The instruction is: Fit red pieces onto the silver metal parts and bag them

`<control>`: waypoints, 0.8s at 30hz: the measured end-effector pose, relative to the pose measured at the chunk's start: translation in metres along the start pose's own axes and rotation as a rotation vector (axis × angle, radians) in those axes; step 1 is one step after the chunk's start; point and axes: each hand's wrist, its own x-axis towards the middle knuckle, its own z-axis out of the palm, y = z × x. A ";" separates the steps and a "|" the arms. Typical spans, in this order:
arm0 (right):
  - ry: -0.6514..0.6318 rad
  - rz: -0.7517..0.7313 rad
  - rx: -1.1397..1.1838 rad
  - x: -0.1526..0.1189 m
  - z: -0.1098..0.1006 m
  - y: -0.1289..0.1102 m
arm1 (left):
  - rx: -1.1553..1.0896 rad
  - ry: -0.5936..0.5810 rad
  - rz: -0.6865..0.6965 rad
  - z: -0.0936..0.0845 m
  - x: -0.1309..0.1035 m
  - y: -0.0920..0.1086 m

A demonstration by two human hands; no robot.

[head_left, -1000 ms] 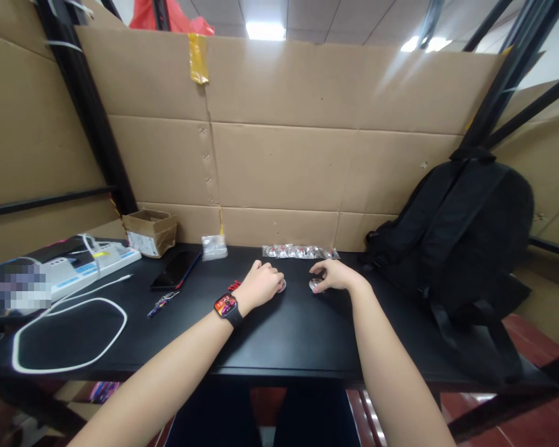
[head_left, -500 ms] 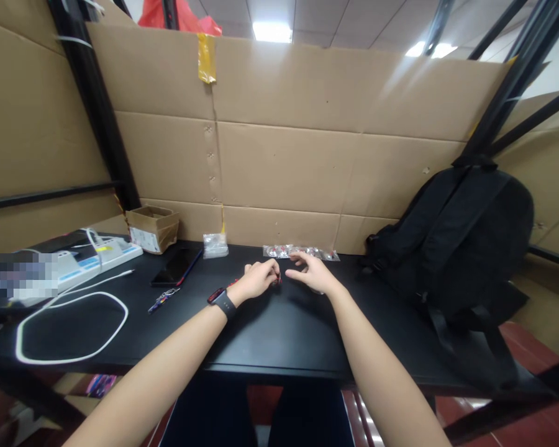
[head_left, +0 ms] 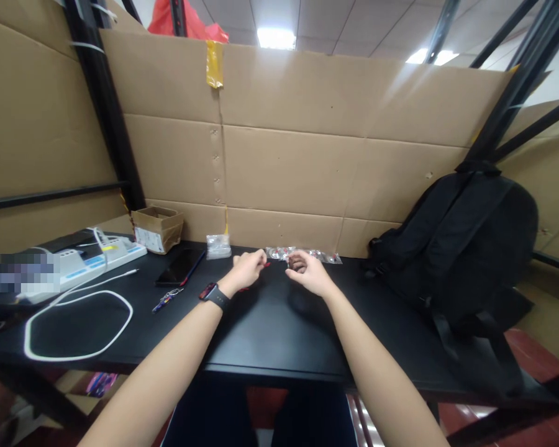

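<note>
Fingertips (head_left: 262,256) of our left hand (head_left: 246,271) are drawn together on a small red piece (head_left: 267,264), which pokes out on their right side, facing our other hand. Our right hand (head_left: 312,276) curls just across from it, thumb lower and fingers arched above, with a gap between the two hands. At the right fingertips a small pale thing (head_left: 287,264) shows — too blurred for us to name, and we cannot tell whether those fingers are clamped on it or only bent around it.

Just beyond the right fingers, and partly hidden by them, a strip of clear packets (head_left: 326,256) lies along the back of the black tabletop (head_left: 270,335). Beyond the left fingers and off to their left we see a clear plastic bag (head_left: 218,246); nearer to us than those fingers, a bit of red (head_left: 245,288) peeps out beside the wrist.

Compared with half a second ago, the left fingertips and their red piece sit farther from us and more to the left, closer to the cardboard wall (head_left: 279,174). The right fingers, spread then, are curled in now — and the clear rim that showed under the right hand has gone from that spot.
</note>
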 end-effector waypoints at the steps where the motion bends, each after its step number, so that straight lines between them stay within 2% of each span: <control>1: 0.017 0.011 -0.078 0.000 -0.009 0.002 | 0.050 -0.024 -0.021 -0.010 -0.001 -0.010; 4: -0.031 0.093 -0.378 -0.004 -0.043 0.009 | -0.052 -0.207 0.014 -0.041 -0.005 -0.040; 6: -0.098 0.145 -0.494 -0.008 -0.063 0.014 | -0.156 -0.298 0.039 -0.055 -0.009 -0.057; 10: -0.245 0.249 -0.476 -0.016 -0.086 0.020 | -0.204 -0.389 0.041 -0.060 -0.012 -0.074; 16: -0.301 0.319 -0.455 -0.017 -0.085 0.025 | -0.145 -0.481 -0.014 -0.049 -0.010 -0.076; 24: -0.365 0.338 -0.417 -0.015 -0.081 0.036 | -0.009 -0.340 0.039 -0.048 -0.009 -0.068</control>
